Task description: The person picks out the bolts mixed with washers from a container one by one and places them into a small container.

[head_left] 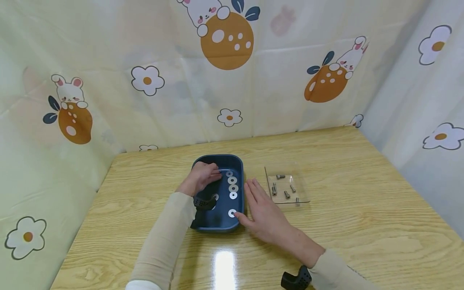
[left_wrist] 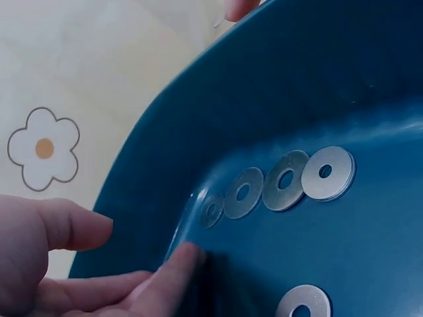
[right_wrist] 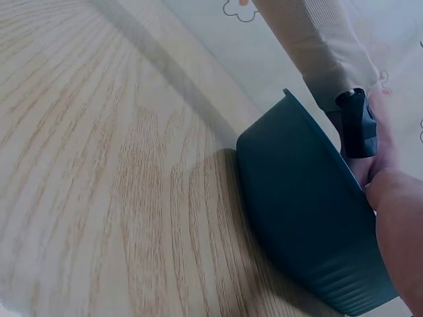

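A dark blue plastic basin [head_left: 217,229] with rounded corners stands on the table, several flat metal washers [head_left: 233,188] lying on its floor along the right side. My left hand [head_left: 203,176] reaches inside its far left part. In the left wrist view its fingers [left_wrist: 173,267] are extended low by the inner wall, beside the washers, and the thumb stands apart; nothing shows between them. My right hand [head_left: 268,219] lies along the basin's right wall, fingers straight outside and the thumb over the rim near one washer. The right wrist view shows the basin's outer wall [right_wrist: 297,205].
Right of the basin a clear shallow tray [head_left: 299,187] holds several small metal screws [head_left: 287,195]. The wood-grain table [head_left: 362,201] meets a patterned curtain [head_left: 174,112] at the back and sides. Black wrist cameras [head_left: 297,278] sit on both wrists.
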### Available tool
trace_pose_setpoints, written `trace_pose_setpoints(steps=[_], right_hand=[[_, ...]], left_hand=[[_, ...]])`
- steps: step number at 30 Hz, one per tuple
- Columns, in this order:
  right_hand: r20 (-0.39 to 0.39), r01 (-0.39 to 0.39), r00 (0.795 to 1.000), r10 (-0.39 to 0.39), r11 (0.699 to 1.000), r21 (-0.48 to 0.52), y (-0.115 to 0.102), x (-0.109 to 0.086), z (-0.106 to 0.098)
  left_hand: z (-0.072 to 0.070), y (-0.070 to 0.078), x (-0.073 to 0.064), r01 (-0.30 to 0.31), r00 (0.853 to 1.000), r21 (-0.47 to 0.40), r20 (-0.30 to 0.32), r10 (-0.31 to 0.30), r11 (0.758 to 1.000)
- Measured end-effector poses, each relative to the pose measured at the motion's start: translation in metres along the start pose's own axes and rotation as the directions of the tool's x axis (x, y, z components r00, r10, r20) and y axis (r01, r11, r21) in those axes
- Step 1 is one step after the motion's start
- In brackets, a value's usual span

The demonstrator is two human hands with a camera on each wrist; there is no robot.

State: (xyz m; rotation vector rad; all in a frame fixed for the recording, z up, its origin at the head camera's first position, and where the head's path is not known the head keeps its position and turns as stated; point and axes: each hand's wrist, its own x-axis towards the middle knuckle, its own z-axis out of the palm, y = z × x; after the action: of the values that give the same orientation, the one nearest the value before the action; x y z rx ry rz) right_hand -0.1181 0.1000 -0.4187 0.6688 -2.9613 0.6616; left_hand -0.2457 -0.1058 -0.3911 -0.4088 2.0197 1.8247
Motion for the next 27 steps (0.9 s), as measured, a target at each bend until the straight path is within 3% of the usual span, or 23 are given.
trace_pose_setpoints(steps=[9,19,27], right_hand=[[-0.010,0.008,1.000,-0.008,1.000,0.001,0.000,-0.001,0.000],[0.017,-0.014,1.000,0.014,1.000,0.016,0.002,0.000,0.004],[0.015,-0.003,1.000,0.003,1.000,0.011,0.003,0.000,0.005]], left_hand=[[0.003,-0.002,0.001,0.010,0.999,-0.085,-0.044,-0.014,0.996],[0.009,-0.007,0.005,-0.023,0.999,-0.154,-0.036,0.017,0.988],[0.017,-0.006,0.007,-0.015,1.000,-0.191,0.000,0.015,0.981]])
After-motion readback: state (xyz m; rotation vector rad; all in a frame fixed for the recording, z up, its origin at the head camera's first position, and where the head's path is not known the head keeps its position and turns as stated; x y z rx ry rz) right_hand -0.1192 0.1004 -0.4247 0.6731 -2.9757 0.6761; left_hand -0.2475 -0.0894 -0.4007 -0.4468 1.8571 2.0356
